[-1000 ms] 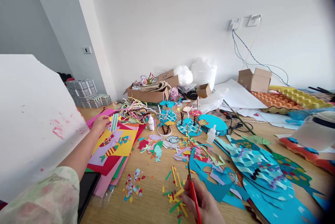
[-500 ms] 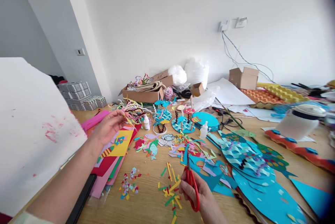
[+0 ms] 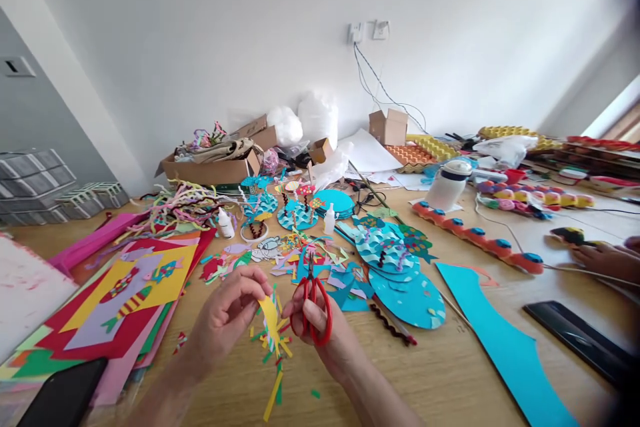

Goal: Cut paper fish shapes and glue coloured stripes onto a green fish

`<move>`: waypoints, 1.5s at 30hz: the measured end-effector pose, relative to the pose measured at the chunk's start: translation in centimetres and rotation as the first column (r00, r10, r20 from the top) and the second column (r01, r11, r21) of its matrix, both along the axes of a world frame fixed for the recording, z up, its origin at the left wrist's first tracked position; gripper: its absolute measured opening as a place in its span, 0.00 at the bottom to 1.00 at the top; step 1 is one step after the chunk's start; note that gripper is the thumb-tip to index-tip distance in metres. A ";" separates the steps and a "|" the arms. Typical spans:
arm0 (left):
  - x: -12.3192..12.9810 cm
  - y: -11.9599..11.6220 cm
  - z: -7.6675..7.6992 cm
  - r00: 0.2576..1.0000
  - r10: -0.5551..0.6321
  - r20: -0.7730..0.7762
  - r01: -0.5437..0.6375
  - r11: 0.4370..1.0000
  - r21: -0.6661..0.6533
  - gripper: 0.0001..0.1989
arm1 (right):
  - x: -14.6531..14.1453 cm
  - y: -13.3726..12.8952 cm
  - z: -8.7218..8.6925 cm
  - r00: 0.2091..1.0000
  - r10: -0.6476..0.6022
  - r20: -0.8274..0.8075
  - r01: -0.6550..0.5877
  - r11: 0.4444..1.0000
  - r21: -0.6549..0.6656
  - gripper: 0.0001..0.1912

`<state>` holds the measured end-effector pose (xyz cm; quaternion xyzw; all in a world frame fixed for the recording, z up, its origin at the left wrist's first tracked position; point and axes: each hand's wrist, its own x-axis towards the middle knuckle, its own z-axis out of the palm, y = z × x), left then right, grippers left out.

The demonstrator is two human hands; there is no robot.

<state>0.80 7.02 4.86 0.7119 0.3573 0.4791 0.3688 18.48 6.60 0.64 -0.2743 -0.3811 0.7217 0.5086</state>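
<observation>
My left hand [image 3: 233,310] pinches a curved piece of yellow paper [image 3: 269,314] between thumb and fingertips, over the table's front middle. Just to its right, my right hand [image 3: 327,330] grips red-handled scissors [image 3: 325,320], with fingers in the loops. The scissors' blades point away from me, and the right fingertips are close to the yellow paper. Beneath the hands lie loose yellow and green paper strips [image 3: 273,397], partly hidden by the held piece. Left of my left hand, paper fish [image 3: 134,302] rest on stacked coloured sheets [image 3: 95,310].
Blue wavy paper discs [image 3: 407,297] and paper scraps [image 3: 295,267] lie beyond my right hand. Glue bottles [image 3: 226,224] stand farther back. A black phone [image 3: 63,390] lies front left. Another person's hand [image 3: 607,257] is at the far right, near an orange egg-carton strip [image 3: 475,237].
The view has turned right. My left hand has come from above the coloured sheets to beside the scissors, with the yellow paper now plainly visible in it. My right hand still holds the scissors.
</observation>
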 end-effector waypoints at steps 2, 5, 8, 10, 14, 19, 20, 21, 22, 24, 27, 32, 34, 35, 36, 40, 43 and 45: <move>0.4 -0.3 -0.6 1.000 -0.017 -0.026 0.017 1.000 0.005 0.07 | 0.0 0.2 -0.2 0.999 -0.045 0.029 0.046 0.999 -0.028 0.22; 0.6 -0.4 -0.9 0.999 -0.020 -0.025 0.020 1.000 0.002 0.07 | -0.1 0.5 -0.5 0.982 -0.130 0.138 0.142 0.986 -0.083 0.19; 0.6 -0.5 -0.6 1.000 0.028 0.010 -0.028 0.999 0.036 0.06 | -0.1 0.6 -0.7 0.978 -0.116 0.171 0.130 0.989 -0.072 0.17; 0.7 -0.5 -0.4 0.998 0.053 0.033 -0.056 0.996 0.070 0.06 | -0.2 0.4 -0.7 0.985 -0.057 0.160 0.063 0.997 -0.033 0.18; 0.9 -0.9 -0.8 0.999 0.051 -0.017 -0.048 0.991 0.123 0.08 | -0.6 -0.2 -0.7 0.995 0.031 0.091 -0.027 0.999 -0.046 0.20; 0.9 -0.8 -0.9 0.988 0.117 -0.100 -0.097 0.978 0.183 0.08 | -0.7 0.1 -0.7 0.993 -0.043 0.106 0.050 0.996 -0.068 0.18; 0.9 -0.7 -0.8 0.986 0.139 -0.096 -0.119 0.974 0.190 0.08 | -0.7 0.2 -0.7 0.988 -0.082 0.133 0.090 0.994 -0.058 0.17; 0.8 -0.6 -0.5 0.982 0.163 -0.092 -0.143 0.970 0.194 0.07 | -0.6 0.3 -0.7 0.981 -0.118 0.154 0.127 0.991 -0.050 0.17; 0.9 -0.5 -0.3 0.977 0.190 -0.097 -0.169 0.966 0.195 0.07 | -0.6 0.3 -0.7 0.975 -0.146 0.164 0.156 0.987 -0.044 0.16; 1.0 -0.3 0.1 0.957 0.254 -0.140 -0.226 0.956 0.189 0.06 | -0.3 0.4 -0.8 0.971 -0.187 0.148 0.192 0.981 -0.022 0.16; 1.4 0.0 0.3 0.912 0.351 -0.215 -0.321 0.933 0.160 0.04 | 0.0 0.2 -1.0 0.968 -0.231 0.097 0.226 0.972 0.058 0.17; 2.1 0.4 -0.2 0.913 0.370 -0.171 -0.370 0.929 0.035 0.02 | 0.1 0.0 -1.3 0.975 -0.214 0.055 0.207 0.972 0.108 0.19; 2.1 0.6 -0.3 0.917 0.372 -0.147 -0.378 0.926 -0.012 0.02 | 0.0 0.0 -1.3 0.980 -0.196 0.030 0.192 0.976 0.101 0.20; 2.0 0.6 -0.3 0.917 0.373 -0.139 -0.380 0.924 -0.029 0.03 | 0.0 0.1 -1.3 0.981 -0.194 0.024 0.191 0.977 0.099 0.20; 2.0 0.7 -0.4 0.919 0.372 -0.132 -0.381 0.924 -0.042 0.03 | -0.1 0.1 -1.3 0.980 -0.199 0.025 0.196 0.976 0.098 0.20; 1.7 0.8 -0.6 0.925 0.363 -0.114 -0.374 0.924 -0.086 0.02 | -0.1 0.3 -0.9 0.964 -0.253 0.082 0.247 0.965 0.083 0.18; 1.6 0.7 -1.0 0.934 0.342 -0.108 -0.354 0.927 -0.126 0.02 | 0.0 0.2 -0.5 0.951 -0.283 0.124 0.279 0.959 0.052 0.17; 1.7 0.6 -1.4 0.940 0.327 -0.099 -0.339 0.926 -0.164 0.02 | 0.0 0.2 -0.3 0.943 -0.300 0.146 0.296 0.954 0.044 0.16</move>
